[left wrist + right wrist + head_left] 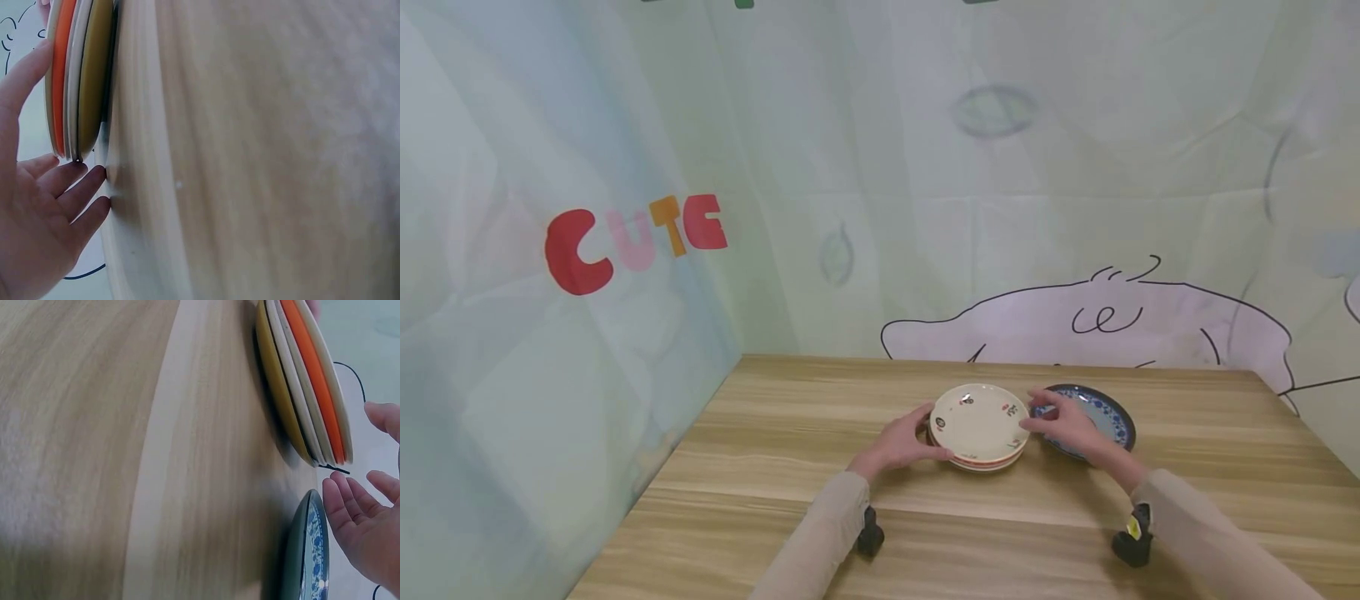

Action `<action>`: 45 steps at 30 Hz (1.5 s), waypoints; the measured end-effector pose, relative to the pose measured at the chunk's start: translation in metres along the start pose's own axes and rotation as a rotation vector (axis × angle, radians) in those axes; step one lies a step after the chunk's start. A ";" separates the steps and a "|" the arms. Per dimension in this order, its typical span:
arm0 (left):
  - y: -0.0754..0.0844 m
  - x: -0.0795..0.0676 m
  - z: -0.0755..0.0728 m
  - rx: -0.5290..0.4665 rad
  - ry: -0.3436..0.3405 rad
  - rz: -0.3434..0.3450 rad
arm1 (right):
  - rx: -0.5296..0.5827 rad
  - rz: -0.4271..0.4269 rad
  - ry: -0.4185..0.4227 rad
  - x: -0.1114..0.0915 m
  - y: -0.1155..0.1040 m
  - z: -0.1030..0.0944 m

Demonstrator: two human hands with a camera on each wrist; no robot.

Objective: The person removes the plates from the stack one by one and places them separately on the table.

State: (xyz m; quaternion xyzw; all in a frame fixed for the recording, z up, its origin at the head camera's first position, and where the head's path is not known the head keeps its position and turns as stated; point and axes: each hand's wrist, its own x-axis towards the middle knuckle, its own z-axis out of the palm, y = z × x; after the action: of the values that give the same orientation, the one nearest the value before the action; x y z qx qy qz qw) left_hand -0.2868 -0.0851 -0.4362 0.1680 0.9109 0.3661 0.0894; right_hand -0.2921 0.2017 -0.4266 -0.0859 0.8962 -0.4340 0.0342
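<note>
A stack of several round plates (981, 422) sits on the table, topped by a cream plate with small printed motifs. From the side, orange, cream and mustard-yellow rims (90, 81) show in the left wrist view. My left hand (901, 439) spans the left edge of the stack, its thumb touching the near rim and its loosely spread fingers at the side. At the right edge, my right hand (1071, 429) has thumb and fingers apart, fingertips close by the rim. It hovers over a blue patterned plate (1116, 421), partly covering it.
The wood-grain table (760, 450) reaches back to a printed cloth backdrop (850, 167), which also hangs along the left. Close to the stack's right side lies the blue plate, a narrow strip of table between them in the right wrist view.
</note>
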 end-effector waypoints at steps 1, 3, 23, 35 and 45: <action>0.000 0.000 0.000 -0.001 0.001 0.001 | 0.012 -0.004 -0.006 0.000 0.000 0.001; 0.000 0.000 -0.001 0.005 0.002 0.003 | 0.029 -0.010 -0.012 0.000 0.000 0.002; 0.001 0.002 0.000 -0.011 0.006 0.014 | 0.073 -0.008 -0.060 -0.004 -0.010 0.006; 0.003 0.001 0.000 -0.015 0.010 0.007 | 0.103 0.021 -0.064 -0.003 -0.009 0.008; 0.000 0.001 0.002 -0.014 0.012 0.012 | 0.137 0.049 -0.079 -0.002 -0.006 0.009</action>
State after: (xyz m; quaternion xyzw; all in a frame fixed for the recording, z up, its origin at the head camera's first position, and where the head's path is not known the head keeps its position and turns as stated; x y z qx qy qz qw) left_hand -0.2874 -0.0838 -0.4375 0.1706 0.9078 0.3740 0.0831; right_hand -0.2878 0.1913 -0.4273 -0.0786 0.8640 -0.4898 0.0857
